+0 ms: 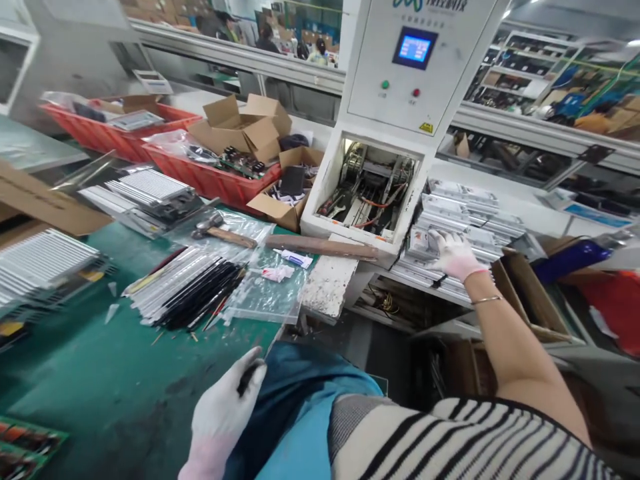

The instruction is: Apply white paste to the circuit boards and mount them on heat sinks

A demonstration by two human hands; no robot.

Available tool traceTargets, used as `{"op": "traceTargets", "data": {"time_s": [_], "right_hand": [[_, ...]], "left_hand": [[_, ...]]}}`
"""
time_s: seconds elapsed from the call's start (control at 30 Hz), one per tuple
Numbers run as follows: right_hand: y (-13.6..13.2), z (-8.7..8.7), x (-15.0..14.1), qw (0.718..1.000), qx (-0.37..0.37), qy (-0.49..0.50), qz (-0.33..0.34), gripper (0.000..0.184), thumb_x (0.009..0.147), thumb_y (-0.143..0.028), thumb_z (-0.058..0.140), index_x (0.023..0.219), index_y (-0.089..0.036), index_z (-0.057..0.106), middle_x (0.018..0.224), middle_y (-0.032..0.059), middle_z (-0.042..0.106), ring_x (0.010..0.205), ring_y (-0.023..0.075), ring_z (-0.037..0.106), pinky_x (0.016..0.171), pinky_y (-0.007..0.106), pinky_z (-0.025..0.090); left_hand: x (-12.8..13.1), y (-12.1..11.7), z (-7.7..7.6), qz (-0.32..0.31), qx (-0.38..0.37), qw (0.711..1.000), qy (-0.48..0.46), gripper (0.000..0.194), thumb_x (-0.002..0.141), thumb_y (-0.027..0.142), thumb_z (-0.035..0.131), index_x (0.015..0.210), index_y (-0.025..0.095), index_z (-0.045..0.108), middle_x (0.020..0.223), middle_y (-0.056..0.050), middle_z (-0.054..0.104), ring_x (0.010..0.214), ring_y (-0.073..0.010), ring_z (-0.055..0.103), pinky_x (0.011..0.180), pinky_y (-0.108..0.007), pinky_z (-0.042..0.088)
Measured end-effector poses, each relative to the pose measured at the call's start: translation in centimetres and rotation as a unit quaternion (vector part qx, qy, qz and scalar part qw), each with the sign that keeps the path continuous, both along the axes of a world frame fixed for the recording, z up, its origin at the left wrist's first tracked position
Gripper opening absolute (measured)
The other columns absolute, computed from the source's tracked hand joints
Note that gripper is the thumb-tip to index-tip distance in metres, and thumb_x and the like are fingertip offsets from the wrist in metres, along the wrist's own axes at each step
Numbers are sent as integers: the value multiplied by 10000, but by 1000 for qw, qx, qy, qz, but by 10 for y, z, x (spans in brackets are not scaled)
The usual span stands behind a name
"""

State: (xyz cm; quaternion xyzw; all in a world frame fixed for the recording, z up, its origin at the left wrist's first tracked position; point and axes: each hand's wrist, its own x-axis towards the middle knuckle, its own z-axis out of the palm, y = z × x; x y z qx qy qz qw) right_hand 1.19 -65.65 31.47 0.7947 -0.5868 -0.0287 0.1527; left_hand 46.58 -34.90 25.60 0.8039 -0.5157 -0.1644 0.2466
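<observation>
Head camera shows the white-gloved right hand [454, 255] touching silver box-shaped metal cases [445, 208] stacked beside the white machine [367, 87], grip unclear; reaching seems the step, next needing steady hold. The white-gloved left hand [224, 405] is loosely curled, contents unclear.

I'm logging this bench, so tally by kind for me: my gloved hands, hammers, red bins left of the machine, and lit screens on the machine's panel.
Gloved hands: 2 (left hand, right hand)
Hammer: 1
Red bins: 2 (near bin, far bin)
Lit screen: 1
Total: 6
</observation>
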Motion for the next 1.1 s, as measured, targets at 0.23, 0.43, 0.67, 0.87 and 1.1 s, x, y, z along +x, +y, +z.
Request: {"op": "traceTargets", "data": {"time_s": [0.23, 0.43, 0.67, 0.87, 1.1], "right_hand": [[-15, -14, 0, 997, 51, 35, -39, 1081, 606, -485, 753, 1523, -219, 247, 1431, 176, 483, 1248, 392, 465, 1054, 514, 319], [-8, -16, -1, 999, 10, 36, -1, 956, 649, -408, 689, 1501, -185, 317, 1275, 198, 565, 1137, 383, 511, 959, 487, 384], [21, 8, -7, 993, -110, 13, 41, 835, 742, -422, 651, 1481, -188, 341, 1268, 219, 553, 1128, 400, 493, 950, 530, 391], [4, 59, 38, 979, -178, -37, 90, 803, 803, -453, 609, 1501, -218, 290, 1373, 197, 470, 1220, 405, 436, 1010, 535, 358], [-94, 74, 124, 977, -116, -37, 176, 846, 744, -424, 643, 1486, -170, 325, 1397, 200, 443, 1241, 377, 412, 1048, 480, 305]], "left_hand": [[8, -16, -12, -73, -50, 980, -177, 538, 895, 522, 401, 1139, 131, 679, 1180, -146, 694, 1139, -316, 628, 993, -424, 504], [10, -18, -26, -89, -34, 957, -273, 535, 873, 440, 388, 1175, 109, 680, 1312, -167, 620, 1275, -357, 519, 1038, -518, 431], [15, -14, -35, -87, -25, 952, -294, 523, 805, 362, 419, 1201, 149, 686, 1362, -151, 586, 1292, -356, 499, 1106, -548, 334], [26, -12, -48, -80, -22, 955, -286, 497, 790, 389, 458, 1204, 238, 687, 1365, -80, 597, 1279, -327, 513, 1138, -518, 318], [33, -6, -55, -89, -33, 954, -286, 516, 744, 358, 515, 1228, 285, 680, 1387, -37, 584, 1289, -318, 518, 1118, -503, 368]]}}
